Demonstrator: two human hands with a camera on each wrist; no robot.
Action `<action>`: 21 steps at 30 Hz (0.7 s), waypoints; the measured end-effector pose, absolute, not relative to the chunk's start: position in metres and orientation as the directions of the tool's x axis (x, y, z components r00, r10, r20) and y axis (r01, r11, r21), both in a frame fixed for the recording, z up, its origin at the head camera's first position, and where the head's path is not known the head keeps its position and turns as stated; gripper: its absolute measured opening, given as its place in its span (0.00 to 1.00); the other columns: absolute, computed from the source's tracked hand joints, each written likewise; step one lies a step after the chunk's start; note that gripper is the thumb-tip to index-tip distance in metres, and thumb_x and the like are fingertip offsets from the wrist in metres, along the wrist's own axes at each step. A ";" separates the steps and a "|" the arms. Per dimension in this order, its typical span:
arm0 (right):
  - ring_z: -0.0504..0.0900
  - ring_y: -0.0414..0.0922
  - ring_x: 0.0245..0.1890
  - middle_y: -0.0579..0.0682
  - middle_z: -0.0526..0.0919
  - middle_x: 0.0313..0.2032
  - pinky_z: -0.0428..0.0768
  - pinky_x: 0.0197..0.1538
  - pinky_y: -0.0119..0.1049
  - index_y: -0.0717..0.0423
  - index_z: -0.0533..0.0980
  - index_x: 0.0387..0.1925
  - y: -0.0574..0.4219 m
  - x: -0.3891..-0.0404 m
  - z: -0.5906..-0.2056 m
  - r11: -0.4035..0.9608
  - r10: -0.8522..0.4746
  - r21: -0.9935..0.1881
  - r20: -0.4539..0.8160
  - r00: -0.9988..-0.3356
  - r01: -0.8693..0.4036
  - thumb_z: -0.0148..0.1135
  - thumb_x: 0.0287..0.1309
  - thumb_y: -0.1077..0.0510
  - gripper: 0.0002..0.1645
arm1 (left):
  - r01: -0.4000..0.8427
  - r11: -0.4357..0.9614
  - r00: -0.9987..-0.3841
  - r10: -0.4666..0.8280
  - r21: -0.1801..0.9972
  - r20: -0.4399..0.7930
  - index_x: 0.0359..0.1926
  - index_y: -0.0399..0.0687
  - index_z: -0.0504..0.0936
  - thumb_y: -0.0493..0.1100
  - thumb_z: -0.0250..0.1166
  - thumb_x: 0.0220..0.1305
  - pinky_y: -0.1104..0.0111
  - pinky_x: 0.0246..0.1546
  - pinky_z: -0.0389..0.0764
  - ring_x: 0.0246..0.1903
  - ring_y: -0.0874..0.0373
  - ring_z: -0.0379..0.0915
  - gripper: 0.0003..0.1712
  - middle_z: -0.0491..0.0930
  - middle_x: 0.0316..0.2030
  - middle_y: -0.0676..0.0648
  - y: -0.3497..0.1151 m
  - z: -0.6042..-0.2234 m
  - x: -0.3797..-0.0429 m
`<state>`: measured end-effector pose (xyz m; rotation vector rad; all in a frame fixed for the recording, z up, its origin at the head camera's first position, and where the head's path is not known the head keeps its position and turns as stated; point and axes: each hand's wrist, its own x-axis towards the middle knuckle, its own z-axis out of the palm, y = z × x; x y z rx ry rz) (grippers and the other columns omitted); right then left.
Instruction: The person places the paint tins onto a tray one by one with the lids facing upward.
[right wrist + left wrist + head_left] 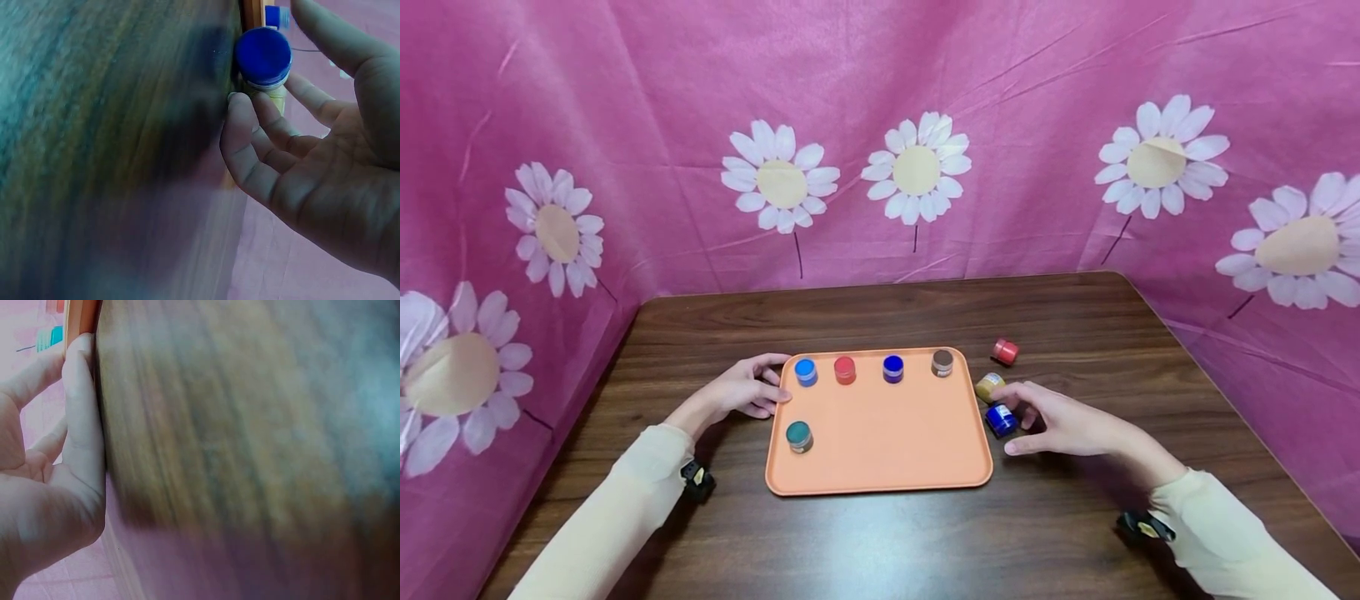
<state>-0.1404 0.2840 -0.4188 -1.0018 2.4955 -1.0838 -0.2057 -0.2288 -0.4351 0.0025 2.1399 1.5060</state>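
Note:
My left hand (747, 387) lies at the left edge of the orange tray (880, 462), its fingers touching the rim. In the left wrist view its fingers (81, 412) look fairly straight. My right hand (1063, 421) hovers by the tray's right side, fingers loosely bent and thumb apart. Its fingertips are close to a dark blue paint jar (1001, 420) lying on its side; in the right wrist view the blue jar (262, 56) sits just beyond them, and whether they touch it I cannot tell. A yellow jar (989, 386) is beside it, partly covered by the fingers.
On the tray stand a light blue jar (806, 372), a red jar (845, 370), a dark blue jar (892, 368) and a brown jar (942, 362) along the far side, with a green jar (800, 436) nearer. Another red jar (1005, 351) lies on the wooden table (880, 550).

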 end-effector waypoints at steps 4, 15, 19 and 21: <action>0.78 0.45 0.35 0.50 0.78 0.45 0.80 0.38 0.36 0.62 0.70 0.61 0.282 -0.143 -0.423 0.489 -0.689 -0.713 0.038 -0.724 -0.503 0.77 0.56 0.52 0.37 | -0.289 0.385 -0.865 0.286 0.876 -0.411 0.74 0.47 0.63 0.38 0.76 0.58 0.67 0.26 0.85 0.26 0.57 0.82 0.46 0.71 0.47 0.40 -0.230 -0.436 -0.204; 0.73 0.40 0.30 0.46 0.75 0.42 0.74 0.32 0.32 0.56 0.74 0.60 0.273 -0.149 -0.426 0.581 -0.688 -0.663 -0.090 -0.720 -0.472 0.73 0.60 0.45 0.33 | -0.292 0.392 -0.867 0.277 0.872 -0.414 0.75 0.47 0.62 0.38 0.76 0.58 0.67 0.26 0.85 0.27 0.57 0.82 0.47 0.70 0.49 0.40 -0.233 -0.435 -0.202; 0.72 0.38 0.30 0.46 0.74 0.42 0.74 0.31 0.31 0.55 0.76 0.58 0.273 -0.150 -0.424 0.603 -0.687 -0.645 -0.120 -0.717 -0.470 0.71 0.62 0.43 0.30 | -0.286 0.393 -0.867 0.282 0.874 -0.410 0.75 0.48 0.63 0.38 0.76 0.57 0.66 0.26 0.85 0.27 0.56 0.82 0.47 0.71 0.48 0.40 -0.230 -0.436 -0.204; 0.72 0.37 0.30 0.46 0.75 0.42 0.74 0.32 0.31 0.55 0.76 0.58 0.273 -0.149 -0.423 0.607 -0.688 -0.638 -0.125 -0.715 -0.473 0.70 0.63 0.43 0.29 | -0.284 0.390 -0.866 0.287 0.876 -0.409 0.74 0.48 0.63 0.38 0.76 0.57 0.66 0.26 0.85 0.26 0.57 0.82 0.47 0.71 0.48 0.40 -0.229 -0.436 -0.206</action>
